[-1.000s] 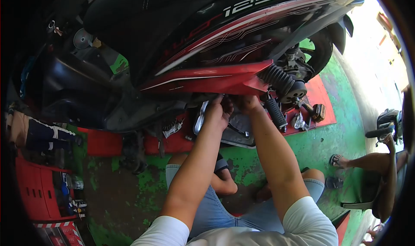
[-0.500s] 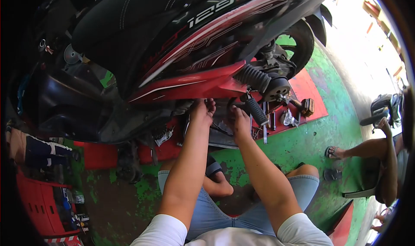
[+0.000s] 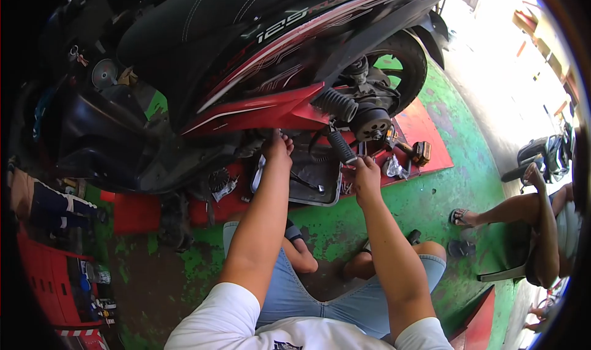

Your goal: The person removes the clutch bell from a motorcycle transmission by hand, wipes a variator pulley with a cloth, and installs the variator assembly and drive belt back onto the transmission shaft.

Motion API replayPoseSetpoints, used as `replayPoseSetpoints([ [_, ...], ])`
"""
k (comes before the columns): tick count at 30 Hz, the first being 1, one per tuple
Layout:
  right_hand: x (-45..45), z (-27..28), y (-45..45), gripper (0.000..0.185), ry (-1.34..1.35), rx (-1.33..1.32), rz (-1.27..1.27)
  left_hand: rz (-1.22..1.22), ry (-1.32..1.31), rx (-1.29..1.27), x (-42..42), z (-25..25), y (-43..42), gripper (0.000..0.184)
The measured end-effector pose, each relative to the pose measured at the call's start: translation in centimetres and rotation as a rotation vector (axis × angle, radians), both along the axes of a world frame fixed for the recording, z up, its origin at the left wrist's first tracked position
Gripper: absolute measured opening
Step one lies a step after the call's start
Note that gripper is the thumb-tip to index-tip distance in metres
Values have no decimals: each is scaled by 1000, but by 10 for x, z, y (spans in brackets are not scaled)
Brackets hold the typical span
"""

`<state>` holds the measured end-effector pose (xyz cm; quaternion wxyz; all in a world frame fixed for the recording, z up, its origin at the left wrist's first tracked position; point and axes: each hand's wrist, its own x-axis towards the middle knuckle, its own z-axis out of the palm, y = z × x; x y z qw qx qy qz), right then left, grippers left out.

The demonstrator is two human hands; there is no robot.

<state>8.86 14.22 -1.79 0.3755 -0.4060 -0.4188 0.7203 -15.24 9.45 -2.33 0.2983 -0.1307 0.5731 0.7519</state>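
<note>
A black and red scooter (image 3: 271,73) fills the upper part of the view. Under its red lower panel, my left hand (image 3: 279,146) reaches up to the underside with fingers curled; what they grip, if anything, is hidden. My right hand (image 3: 367,175) is closed at the lower end of the black footrest (image 3: 341,147), beside the tools on the red mat; what it pinches is too small to tell. Between and below my hands lies a grey tray (image 3: 337,187) with a dark-handled tool (image 3: 306,182) in it.
On the red mat (image 3: 434,147) lie a power tool (image 3: 421,153) and a crumpled clear bag (image 3: 392,167). A person's leg and arm (image 3: 505,218) show at the right, another person's legs (image 3: 55,205) at the left. A red cabinet (image 3: 46,276) stands lower left.
My right hand has moved right, from under the red panel to the footrest's lower end. My left hand stays under the scooter. The view has shifted, showing more of the tray.
</note>
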Motion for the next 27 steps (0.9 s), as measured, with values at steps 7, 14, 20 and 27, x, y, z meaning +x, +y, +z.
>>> replayPoseSetpoints([
  [7, 46, 38, 4, 14, -19, 13, -47, -126, -48, 158, -31, -27, 1, 21],
  [14, 64, 33, 10, 21, -234, 161, 26, -52, 63, 4, -28, -28, 9, 24],
  [20, 74, 29, 3, 29, -529, 477, 166, 13, 4, 32, -4, -30, -6, 36],
  [27, 93, 76, -10, 34, -668, 648, 475, -199, -231, -145, 61, -121, -20, 26],
])
